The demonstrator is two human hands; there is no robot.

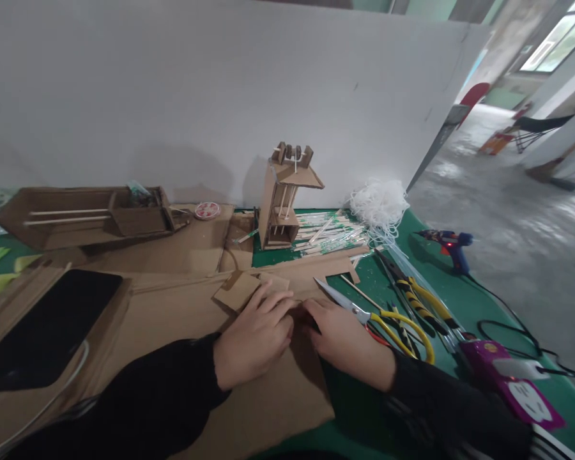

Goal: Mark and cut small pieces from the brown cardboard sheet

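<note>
Left hand [253,337] and right hand [345,342] pressed flat on cardboard sheet [273,402], fingertips meeting at a small strip — clenched on nothing, just pinning. Strip too hidden to read; long axis seemingly left-right under both hands, equally near each. Scissors [378,316] just right of right hand. Pliers [421,300] beyond. Cardboard tower [282,198] ahead.

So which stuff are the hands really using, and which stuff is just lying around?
In use:
- left hand, pressing flat on the cardboard sheet
- right hand, fingertips on the same sheet
- small cardboard piece by the left fingertips

Lying about:
- scissors
- pliers
- glue gun
- cardboard tower
- sticks
- white string
- cardboard box
</note>
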